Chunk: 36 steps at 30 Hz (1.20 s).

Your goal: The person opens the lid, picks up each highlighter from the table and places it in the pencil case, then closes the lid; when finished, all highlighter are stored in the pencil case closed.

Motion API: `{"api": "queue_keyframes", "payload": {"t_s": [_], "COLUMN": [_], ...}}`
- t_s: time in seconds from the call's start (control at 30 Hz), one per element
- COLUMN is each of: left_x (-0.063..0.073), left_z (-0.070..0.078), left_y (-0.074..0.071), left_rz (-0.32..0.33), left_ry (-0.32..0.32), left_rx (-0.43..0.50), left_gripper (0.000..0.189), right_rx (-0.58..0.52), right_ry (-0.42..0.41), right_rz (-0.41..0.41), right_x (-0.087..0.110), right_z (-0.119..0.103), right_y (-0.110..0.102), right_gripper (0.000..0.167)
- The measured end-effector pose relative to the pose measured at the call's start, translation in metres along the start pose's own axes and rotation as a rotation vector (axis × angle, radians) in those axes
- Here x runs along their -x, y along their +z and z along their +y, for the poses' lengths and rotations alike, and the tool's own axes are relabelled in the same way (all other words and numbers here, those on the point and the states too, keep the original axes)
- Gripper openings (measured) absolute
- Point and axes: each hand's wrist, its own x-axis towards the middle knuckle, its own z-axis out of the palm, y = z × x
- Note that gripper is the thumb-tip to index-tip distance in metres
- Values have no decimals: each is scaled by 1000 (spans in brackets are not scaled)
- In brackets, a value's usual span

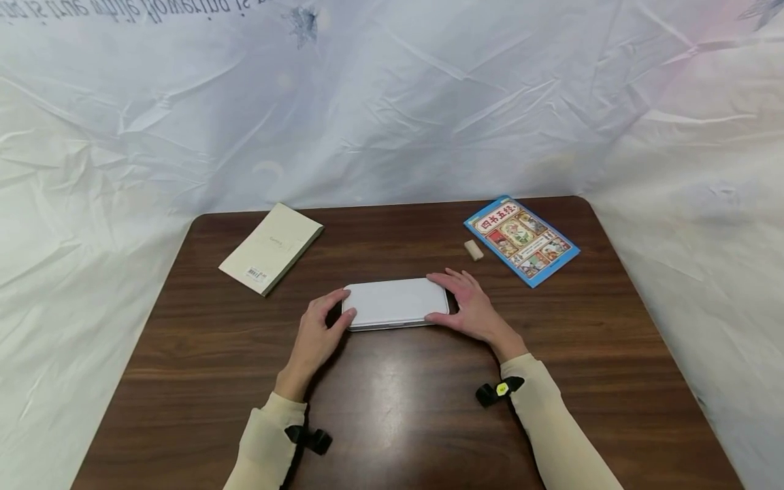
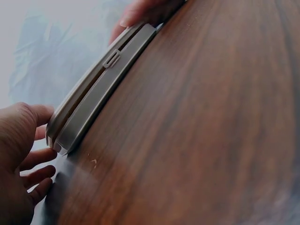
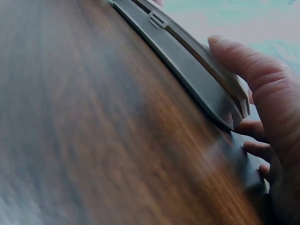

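A flat white case (image 1: 395, 301) with rounded ends lies on the table in front of me. In the left wrist view its grey lower half (image 2: 101, 96) shows a small clasp (image 2: 112, 59) at the front, and a narrow dark gap runs between lid and base. My left hand (image 1: 316, 333) grips the left end, thumb at the near edge and fingers at the far edge. At the right end my right hand (image 1: 474, 307) holds it the same way. The right wrist view shows the right thumb (image 3: 248, 63) against the lid's edge. What the case holds is hidden.
On the left lies a cream-coloured book (image 1: 272, 248) with a barcode. Towards the back right is a blue-bordered picture book (image 1: 522, 241), with a small beige block (image 1: 474, 250) beside it. The dark wooden table (image 1: 392, 408) meets a white cloth backdrop (image 1: 392, 102).
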Motion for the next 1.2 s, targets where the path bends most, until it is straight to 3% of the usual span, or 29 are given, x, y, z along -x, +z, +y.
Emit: {"api": "queue_keyframes", "payload": {"t_s": [0.33, 0.5, 1.2], "left_x": [1, 2, 6], "left_z": [-4, -4, -8], "left_y": [2, 3, 5], "left_rz": [-29, -39, -50], "left_ry": [8, -18, -24], "left_rx": [14, 27, 13], "left_gripper": [53, 55, 56], "right_rx": [25, 38, 16], "right_ry": [15, 29, 1], "right_rz": [-9, -23, -5], "right_x": [1, 3, 5], "right_z": [-1, -3, -5], "right_y": [0, -1, 5], "right_gripper": [84, 85, 84]}}
